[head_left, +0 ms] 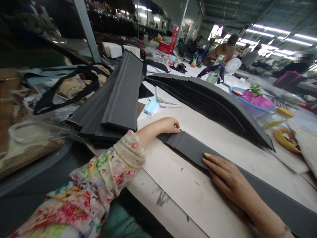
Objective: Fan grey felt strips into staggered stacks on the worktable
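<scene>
A long dark grey strip of fabric-like material (190,147) lies across the pale work board (173,178), with folded layers near its far left end. My left hand (168,125) is closed on that end, thumb and fingers pinched at its edge. Flat on the strip's middle rests my right hand (226,173), fingers stretched out, one fingertip covered in yellow. Left of my left hand, a fanned stack of grey folded strips (123,92) lies on the table. Behind the strip, a curved pile of dark strips (213,99) arches over the board.
A blue face mask (152,105) and papers lie behind my left hand. At right are a yellow bowl (287,140), a yellow-lidded jar (274,119) and a blue basket (257,100). Plastic-wrapped material (32,142) sits at left. People work in the background.
</scene>
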Demonstrator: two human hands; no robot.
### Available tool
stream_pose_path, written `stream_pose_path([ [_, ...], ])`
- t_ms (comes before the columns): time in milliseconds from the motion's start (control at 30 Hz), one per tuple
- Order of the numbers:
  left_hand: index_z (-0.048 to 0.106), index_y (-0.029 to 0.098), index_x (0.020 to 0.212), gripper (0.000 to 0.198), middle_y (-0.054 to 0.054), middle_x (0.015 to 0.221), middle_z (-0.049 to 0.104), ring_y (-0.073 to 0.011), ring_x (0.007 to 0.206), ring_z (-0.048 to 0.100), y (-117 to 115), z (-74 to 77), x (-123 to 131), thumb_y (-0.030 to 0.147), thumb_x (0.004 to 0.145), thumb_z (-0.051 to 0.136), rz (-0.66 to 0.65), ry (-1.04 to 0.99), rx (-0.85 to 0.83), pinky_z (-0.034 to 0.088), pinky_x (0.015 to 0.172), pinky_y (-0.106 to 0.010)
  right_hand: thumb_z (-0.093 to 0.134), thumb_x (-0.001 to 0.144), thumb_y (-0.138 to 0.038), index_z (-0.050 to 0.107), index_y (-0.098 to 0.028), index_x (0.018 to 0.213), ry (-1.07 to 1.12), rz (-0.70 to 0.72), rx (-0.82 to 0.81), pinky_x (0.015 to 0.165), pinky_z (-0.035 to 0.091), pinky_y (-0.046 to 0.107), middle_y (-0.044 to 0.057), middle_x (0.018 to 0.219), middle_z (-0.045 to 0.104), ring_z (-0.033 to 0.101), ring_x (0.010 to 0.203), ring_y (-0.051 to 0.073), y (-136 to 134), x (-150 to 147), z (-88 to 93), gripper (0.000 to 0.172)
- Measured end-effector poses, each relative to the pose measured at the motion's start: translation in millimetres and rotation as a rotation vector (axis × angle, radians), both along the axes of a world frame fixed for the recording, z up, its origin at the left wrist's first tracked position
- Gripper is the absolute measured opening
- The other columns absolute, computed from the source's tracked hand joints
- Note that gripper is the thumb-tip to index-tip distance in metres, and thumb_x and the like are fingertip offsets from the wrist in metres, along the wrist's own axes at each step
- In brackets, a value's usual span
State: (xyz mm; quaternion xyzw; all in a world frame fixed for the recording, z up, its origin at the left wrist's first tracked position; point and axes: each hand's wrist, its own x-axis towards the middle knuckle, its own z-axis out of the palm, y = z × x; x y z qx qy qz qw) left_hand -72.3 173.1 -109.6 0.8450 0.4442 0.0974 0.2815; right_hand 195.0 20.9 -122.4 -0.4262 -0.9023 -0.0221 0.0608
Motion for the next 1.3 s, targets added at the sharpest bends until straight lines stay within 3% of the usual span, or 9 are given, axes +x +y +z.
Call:
stream_pose_path([
  [200, 0.067, 0.015, 0.089, 0.02, -0.003, 0.089, 0.064, -0.0138, 0.083, 0.057, 5.1, 0.0, -1.9, 0.021, 0.077, 0.052, -0.004, -0.052, 0.046, 0.04, 0.078, -0.021, 0.043, 0.086, -0.025, 0.043, -0.026, 0.127, 0.043, -0.019, -0.007, 0.095, 0.041, 0.041, 0.006, 0.131, 0.046, 0.043, 0.12, 0.021, -0.2, -3.2, 1.2, 0.041],
  [300, 0.065, 0.014, 0.09, 0.02, -0.002, 0.089, 0.063, -0.0122, 0.081, 0.056, 1.4, 4.8, -0.6, 0.023, 0.079, 0.051, 0.001, -0.103, 0.016, 0.041, 0.073, -0.019, 0.044, 0.086, -0.026, 0.044, -0.025, 0.125, 0.048, -0.026, -0.01, 0.095, 0.041, 0.041, 0.006, 0.13, 0.047, 0.043, 0.119, 0.021, -0.7, -4.5, 2.3, 0.04],
  [467, 0.058, 0.013, 0.098, 0.028, -0.001, 0.075, 0.059, -0.0078, 0.054, 0.049, -10.6, 12.3, 2.2, 0.034, 0.081, 0.05, 0.075, -0.362, -0.398, 0.034, 0.044, -0.018, 0.045, 0.085, -0.029, 0.044, -0.025, 0.126, 0.063, -0.032, -0.008, 0.094, 0.042, 0.042, 0.008, 0.131, 0.046, 0.044, 0.118, 0.022, -0.2, -4.0, 0.6, 0.04],
  [600, 0.059, 0.012, 0.085, 0.02, 0.0, 0.066, 0.058, -0.0068, 0.047, 0.046, -16.5, 8.6, 7.3, 0.029, 0.074, 0.058, 0.028, -0.54, -0.726, 0.036, 0.044, -0.019, 0.048, 0.084, -0.033, 0.041, -0.023, 0.127, 0.058, -0.045, 0.019, 0.094, 0.042, 0.042, 0.009, 0.132, 0.045, 0.044, 0.118, 0.023, 0.4, -4.3, -1.6, 0.045],
  [700, 0.058, 0.013, 0.083, 0.013, -0.001, 0.072, 0.061, -0.0068, 0.051, 0.049, -17.0, 4.9, 11.2, 0.022, 0.073, 0.057, 0.037, -0.628, -0.805, 0.04, 0.048, -0.019, 0.049, 0.083, -0.035, 0.037, -0.022, 0.13, 0.045, -0.075, 0.047, 0.094, 0.042, 0.04, 0.01, 0.132, 0.044, 0.044, 0.117, 0.022, -0.3, -5.0, -1.9, 0.05],
  [800, 0.059, 0.013, 0.087, 0.016, -0.002, 0.078, 0.062, -0.0075, 0.056, 0.052, -14.7, 4.3, 11.3, 0.022, 0.074, 0.055, 0.072, -0.595, -0.736, 0.04, 0.049, -0.017, 0.045, 0.084, -0.026, 0.033, -0.021, 0.132, 0.024, -0.059, 0.06, 0.094, 0.042, 0.039, 0.01, 0.132, 0.043, 0.044, 0.117, 0.021, -1.3, -4.5, -2.0, 0.05],
  [933, 0.06, 0.011, 0.099, 0.026, -0.004, 0.08, 0.062, -0.0087, 0.058, 0.053, -8.3, 6.0, 5.9, 0.019, 0.075, 0.055, 0.122, -0.325, -0.404, 0.042, 0.049, -0.017, 0.04, 0.082, -0.016, 0.029, -0.021, 0.134, -0.05, -0.014, 0.072, 0.09, 0.043, 0.039, 0.01, 0.134, 0.041, 0.045, 0.117, 0.021, -1.6, -2.9, -1.4, 0.053],
  [1000, 0.059, 0.011, 0.103, 0.029, -0.004, 0.082, 0.062, -0.0083, 0.058, 0.053, -5.6, 5.7, 3.7, 0.014, 0.075, 0.053, 0.121, -0.25, -0.32, 0.043, 0.049, -0.017, 0.039, 0.082, -0.014, 0.03, -0.021, 0.134, -0.072, 0.002, 0.073, 0.091, 0.043, 0.039, 0.009, 0.135, 0.041, 0.044, 0.118, 0.021, -1.4, -1.6, -0.2, 0.054],
  [1300, 0.06, 0.009, 0.095, 0.021, -0.001, 0.07, 0.06, -0.0056, 0.051, 0.053, -5.4, -3.8, 10.2, 0.011, 0.074, 0.057, 0.14, -0.256, -0.308, 0.045, 0.046, -0.015, 0.039, 0.082, -0.016, 0.036, -0.023, 0.132, -0.114, 0.025, 0.104, 0.086, 0.045, 0.037, 0.008, 0.13, 0.046, 0.048, 0.114, 0.021, -0.9, 10.8, 4.1, 0.05],
])
